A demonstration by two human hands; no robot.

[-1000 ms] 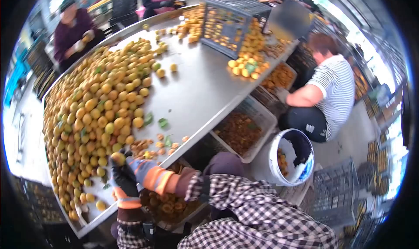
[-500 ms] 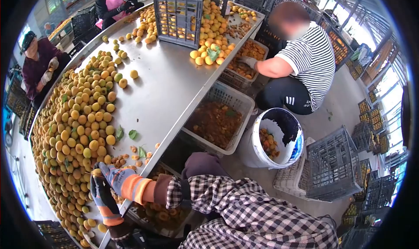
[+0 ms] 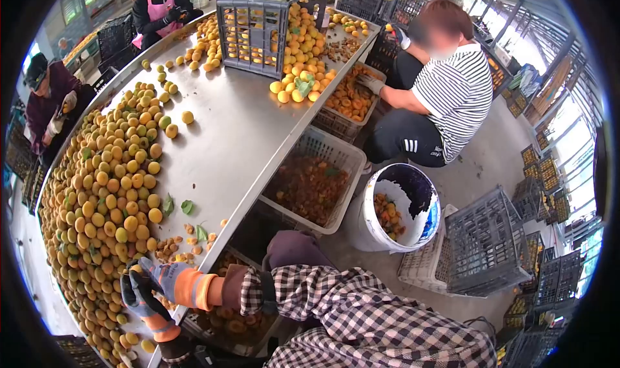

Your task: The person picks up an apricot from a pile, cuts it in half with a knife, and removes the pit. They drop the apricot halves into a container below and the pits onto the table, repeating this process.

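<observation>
My left hand (image 3: 147, 306), in a black-palmed glove with an orange cuff, is closed around an apricot (image 3: 134, 268) over the near edge of the fruit heap. My right hand (image 3: 173, 281), in a grey-blue glove with an orange cuff, meets it there, fingers pinched at the same apricot; the gloves partly hide it. Beside both hands spreads a large pile of whole apricots (image 3: 106, 203) on the metal table (image 3: 216, 142). Small split pieces (image 3: 171, 248) and green leaves (image 3: 187, 207) lie just past my right hand. Below my wrists, a crate of fruit halves (image 3: 236, 323) is partly covered by my sleeves.
A tipped black crate (image 3: 253, 42) spills apricots on the table's far end. Beside the table stand a grey crate of pulpy fruit (image 3: 307, 190), a white bucket (image 3: 368, 216) and stacked crates (image 3: 484, 245). A person in a striped shirt (image 3: 455, 87) crouches by another crate; others work opposite.
The view has shifted slightly, moving the table and pile left. My hands stay together at the apricot. The striped-shirt person has raised their head and a gloved hand now shows beside it.
</observation>
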